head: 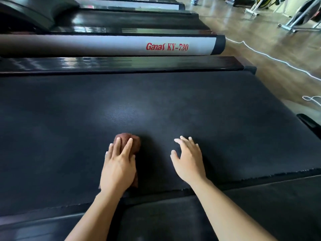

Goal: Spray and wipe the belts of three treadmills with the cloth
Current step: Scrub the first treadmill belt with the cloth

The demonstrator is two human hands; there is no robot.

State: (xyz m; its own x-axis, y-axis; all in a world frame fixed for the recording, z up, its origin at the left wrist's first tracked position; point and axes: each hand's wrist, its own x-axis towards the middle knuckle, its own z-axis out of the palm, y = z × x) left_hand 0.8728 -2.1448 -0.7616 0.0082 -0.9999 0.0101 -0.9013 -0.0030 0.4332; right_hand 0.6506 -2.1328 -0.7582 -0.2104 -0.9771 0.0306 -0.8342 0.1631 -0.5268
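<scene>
In the head view, a rust-brown terry cloth (136,145), bunched into a small wad, lay on the wide black textured treadmill belt (173,98), toward its near edge. The left hand (118,164) rested flat on top of the cloth, its fingers (127,148) straight and laid over the fabric, pressing rather than curling round it; the cloth showed past the fingertips and along the thumb side. Just right of the cloth, apart from it, the right hand (188,159) was held over the belt with its fingers (184,141) spread and relaxed, gripping nothing; whether they touched the belt could not be told. Beyond the cloth, a paler dull patch (125,110) marked the belt's surface. Farther beyond the cloth ran a glossy black side rail (121,64), and behind that a silver-grey frame panel (104,45) of the next treadmill, lettered in red "Ganas KY-730". Nearer than the cloth, under both forearms, lay a dark matte foot rail (251,206). Far right of the cloth, a white cable (278,62) trailed across the brown wooden floor (260,32), with white-framed exercise bikes (302,16) beyond it.
</scene>
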